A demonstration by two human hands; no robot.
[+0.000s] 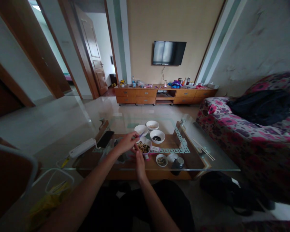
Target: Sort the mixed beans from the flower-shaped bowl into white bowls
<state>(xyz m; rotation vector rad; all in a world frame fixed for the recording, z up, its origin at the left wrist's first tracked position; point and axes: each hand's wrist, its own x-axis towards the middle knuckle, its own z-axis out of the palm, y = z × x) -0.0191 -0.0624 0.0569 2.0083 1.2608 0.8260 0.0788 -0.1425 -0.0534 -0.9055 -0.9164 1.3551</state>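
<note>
Over a glass table, my left hand [129, 141] is closed on a small bluish thing [141, 134], too small to name surely. Close below and to its right, my right hand [139, 160] rests by the near left rim of a bowl of mixed dark and pale bits [145, 146]; what its fingers hold, if anything, cannot be made out. Behind stand a white bowl [141, 129], a bowl with pale contents [152, 125] and a bowl with black pieces [157, 137]. A smaller bowl of seeds [161, 160] is to the right of my right hand.
The glass table [222, 165] also bears chopsticks [203, 149], a lidded jar [180, 162], a white power strip [82, 148] and a dark flat object [105, 139]. A flowered sofa [244, 145] is at the right. A low cabinet [146, 96] stands beyond.
</note>
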